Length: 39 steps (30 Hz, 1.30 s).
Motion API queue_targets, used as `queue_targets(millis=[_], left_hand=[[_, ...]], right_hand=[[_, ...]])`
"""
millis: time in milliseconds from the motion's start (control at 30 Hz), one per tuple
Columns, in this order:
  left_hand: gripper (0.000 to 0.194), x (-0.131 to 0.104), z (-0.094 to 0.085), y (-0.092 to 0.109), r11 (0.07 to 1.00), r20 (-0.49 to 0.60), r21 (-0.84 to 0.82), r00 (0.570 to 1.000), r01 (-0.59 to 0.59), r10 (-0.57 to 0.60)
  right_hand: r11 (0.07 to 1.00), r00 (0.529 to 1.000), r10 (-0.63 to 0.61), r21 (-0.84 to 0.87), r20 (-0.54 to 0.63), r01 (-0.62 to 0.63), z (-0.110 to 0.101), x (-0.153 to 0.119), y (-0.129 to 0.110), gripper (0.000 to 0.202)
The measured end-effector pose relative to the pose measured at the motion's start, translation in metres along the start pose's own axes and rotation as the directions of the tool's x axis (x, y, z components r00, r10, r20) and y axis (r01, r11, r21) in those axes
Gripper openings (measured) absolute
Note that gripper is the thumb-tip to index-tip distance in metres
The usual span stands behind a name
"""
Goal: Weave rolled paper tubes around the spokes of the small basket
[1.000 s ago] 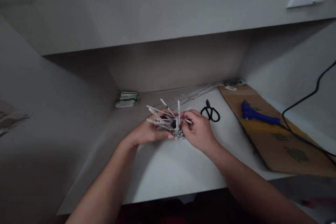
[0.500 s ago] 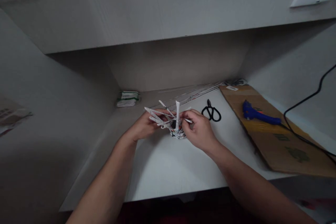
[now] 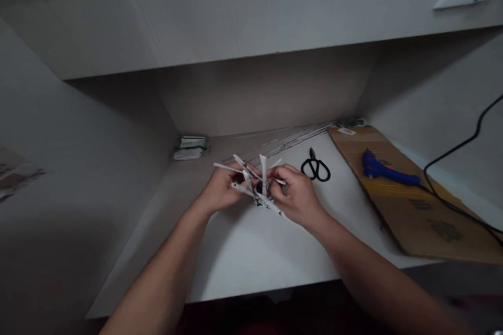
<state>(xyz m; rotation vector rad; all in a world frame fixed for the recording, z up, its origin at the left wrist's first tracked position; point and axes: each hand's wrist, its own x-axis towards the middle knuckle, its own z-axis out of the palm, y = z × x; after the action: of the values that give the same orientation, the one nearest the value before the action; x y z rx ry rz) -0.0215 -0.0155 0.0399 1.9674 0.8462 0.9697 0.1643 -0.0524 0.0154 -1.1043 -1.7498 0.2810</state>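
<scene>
Between my hands is a small woven basket of rolled paper tubes [image 3: 264,180], with several white stakes sticking up and outward from its rim. My left hand [image 3: 223,188] is closed around its far left side, the fingertips partly hidden behind the stakes. On the right, my right hand [image 3: 295,192] pinches a paper tube at the basket's rim with thumb and forefinger. The basket's base is largely covered by the stakes and my fingers.
Black-handled scissors [image 3: 315,166] lie just beyond my right hand. A blue glue gun [image 3: 387,170] rests on a cardboard sheet [image 3: 416,230] at the right, its black cord [image 3: 451,153] trailing off. Long thin paper tubes [image 3: 298,138] and a white-green packet [image 3: 190,147] are at the back.
The basket has turned and tilted slightly in my hands, so its stakes point differently. One tube now slants down toward the front right. Both hands keep nearly the same place.
</scene>
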Motion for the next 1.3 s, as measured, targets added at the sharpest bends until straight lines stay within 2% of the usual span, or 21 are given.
queue_targets(millis=[167, 367, 500, 600, 667, 800, 933, 1133, 1233, 1300], left_hand=[[0.019, 0.001, 0.004, 0.003, 0.987, -0.012, -0.108, 0.993, 0.116, -0.118], [0.012, 0.001, 0.004, 0.006, 0.981, -0.033, -0.157, 0.992, 0.114, -0.121], [0.007, 0.001, 0.005, 0.004, 0.988, -0.060, -0.111, 0.992, 0.106, -0.113], [0.006, 0.001, 0.006, 0.002, 0.991, -0.081, -0.068, 0.990, 0.114, -0.119], [0.006, 0.001, 0.005, 0.001, 0.993, -0.091, -0.029, 0.989, 0.113, -0.115], [0.005, -0.001, 0.008, 0.003, 0.994, -0.127, 0.082, 0.990, 0.068, -0.057], [0.003, -0.004, 0.013, 0.008, 0.989, -0.124, 0.141, 0.992, 0.030, -0.013], [0.004, -0.002, 0.014, 0.009, 0.988, -0.119, 0.155, 0.993, 0.016, 0.003], [0.003, 0.001, 0.014, 0.007, 0.993, -0.129, 0.112, 0.991, 0.030, -0.015], [0.005, 0.002, 0.015, 0.006, 0.997, -0.153, 0.061, 0.987, 0.048, -0.038]], right_hand=[[0.997, 0.997, -0.069, -0.014, 0.020, 0.069, 0.001, 0.001, 0.002, 0.020], [0.994, 0.994, -0.102, -0.022, 0.031, 0.102, 0.000, 0.000, 0.000, 0.019], [0.996, 0.995, -0.083, 0.036, 0.049, 0.082, -0.002, -0.002, -0.002, 0.018], [0.997, 0.999, 0.005, 0.075, 0.043, -0.009, -0.001, -0.003, -0.001, 0.018], [0.982, 0.993, 0.103, 0.152, 0.057, -0.111, 0.000, -0.003, 0.000, 0.016], [0.878, 0.952, 0.282, 0.368, 0.123, -0.307, 0.005, -0.002, 0.006, 0.010], [0.824, 0.920, 0.359, 0.409, 0.158, -0.392, 0.008, 0.000, 0.009, 0.015], [0.811, 0.927, 0.340, 0.451, 0.157, -0.373, 0.009, 0.000, 0.005, 0.013], [0.878, 0.955, 0.285, 0.379, 0.080, -0.293, 0.008, -0.002, 0.004, 0.011], [0.942, 0.982, 0.187, 0.277, 0.033, -0.189, 0.005, -0.003, 0.003, 0.009]])
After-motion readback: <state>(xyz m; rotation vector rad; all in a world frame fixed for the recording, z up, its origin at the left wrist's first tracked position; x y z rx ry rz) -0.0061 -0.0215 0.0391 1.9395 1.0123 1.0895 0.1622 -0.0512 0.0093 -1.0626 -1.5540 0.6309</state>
